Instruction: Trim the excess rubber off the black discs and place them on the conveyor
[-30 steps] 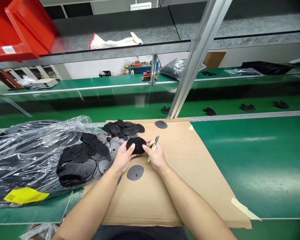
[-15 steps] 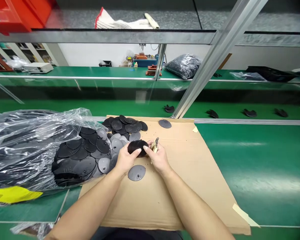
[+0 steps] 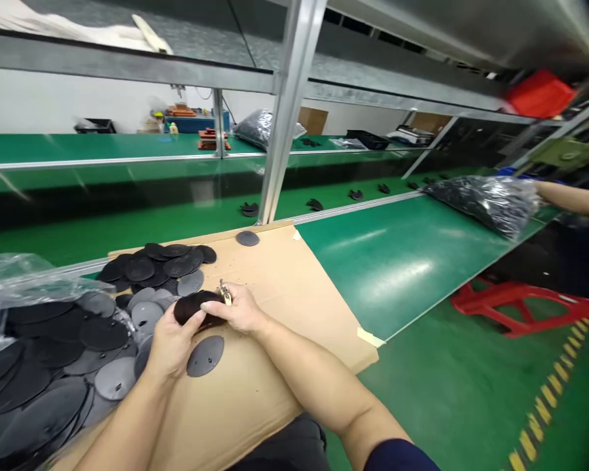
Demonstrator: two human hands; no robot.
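My left hand [image 3: 173, 340] is closed around a stack of black oval discs [image 3: 195, 306], held just above a cardboard sheet [image 3: 269, 281]. My right hand [image 3: 244, 311] grips small pliers [image 3: 226, 294] with pale handles, their metal jaws pointing up and away. Its thumb also presses on the near side of the stack. A single grey disc [image 3: 205, 356] lies on the cardboard just below my hands. Beyond them is a heap of black discs [image 3: 160, 267], and one more disc [image 3: 247, 238] rests near the far edge.
At left, many discs spill from a clear plastic bag [image 3: 22, 281]. A metal post [image 3: 287, 111] rises behind the cardboard. Black curved parts [image 3: 315, 205] sit spaced along the green strip beyond. Far right, a co-worker's arm [image 3: 574, 198] reaches to a filled bag [image 3: 491, 201], above a red stool [image 3: 515, 304].
The view has swung to the right, bringing the co-worker's arm, the filled bag and the red stool into sight. My hands keep the same hold on the stack and pliers.
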